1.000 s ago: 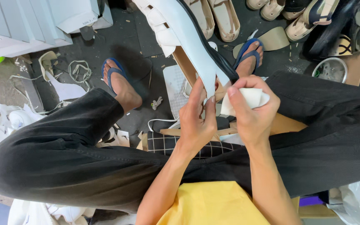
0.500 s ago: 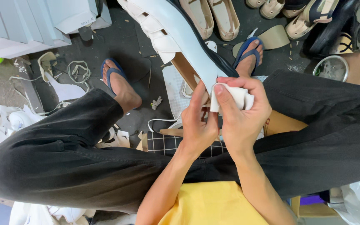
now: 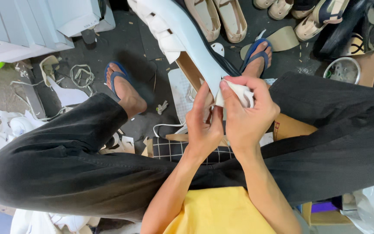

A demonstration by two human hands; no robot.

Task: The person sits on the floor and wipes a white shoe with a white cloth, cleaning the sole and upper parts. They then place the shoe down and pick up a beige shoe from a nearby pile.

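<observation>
While the person is sitting with black-trousered knees spread, a white sandal (image 3: 182,32) with woven straps, a smooth white sole edge and a thin black tread is slanting upward from the lap toward the top of the view, its heel end resting between the two hands. Left hand (image 3: 204,125): it is gripping the heel end of the sandal from below, fingers extended upward along the sole edge and curled loosely around it. Right hand (image 3: 247,117): it is closing around a small crumpled white cloth (image 3: 239,93), thumb and forefinger pinching it and pressing it against the sandal's white sole edge just beside the left fingertips. Both forearms are rising from a yellow shirt (image 3: 219,212) at the bottom edge. Beneath the sandal, a checked black-and-white cloth (image 3: 174,149) is lying on the lap. On the dark floor (image 3: 126,43) left of the sandal, a foot in a blue flip-flop (image 3: 120,80) is resting among white offcuts and loose straps. Right of the sandal, a round metal tin (image 3: 343,69) is standing; its contents cannot be made out. Above the sandal, beige shoes (image 3: 221,17) are lying in a row.
</observation>
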